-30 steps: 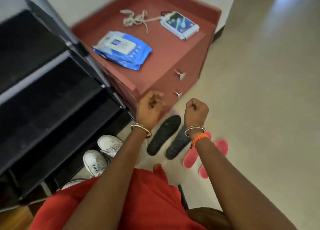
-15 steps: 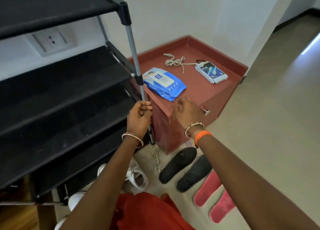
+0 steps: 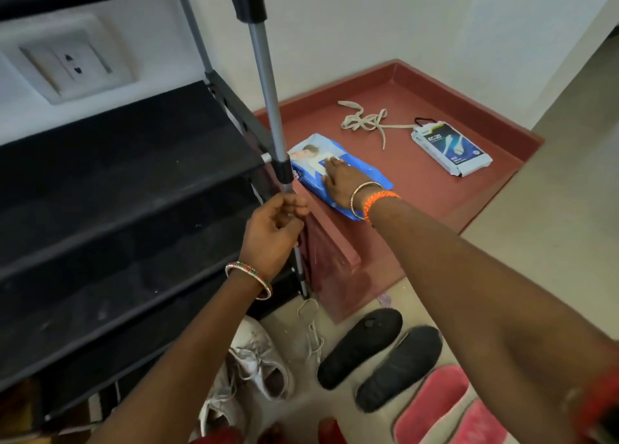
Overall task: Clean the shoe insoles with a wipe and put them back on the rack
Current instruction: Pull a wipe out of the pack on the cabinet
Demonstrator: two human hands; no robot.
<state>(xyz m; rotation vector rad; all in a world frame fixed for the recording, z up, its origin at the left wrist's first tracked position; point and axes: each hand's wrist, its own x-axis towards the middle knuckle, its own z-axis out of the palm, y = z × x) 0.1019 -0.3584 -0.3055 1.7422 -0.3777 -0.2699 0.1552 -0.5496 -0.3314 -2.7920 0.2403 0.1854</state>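
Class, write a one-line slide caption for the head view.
Right hand on wipes pack, left hand gripping rack pole.

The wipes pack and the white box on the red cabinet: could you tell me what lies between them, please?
In the head view, between the wipes pack and the white box the red cabinet top is bare; a loose cream lace lies just behind that stretch.
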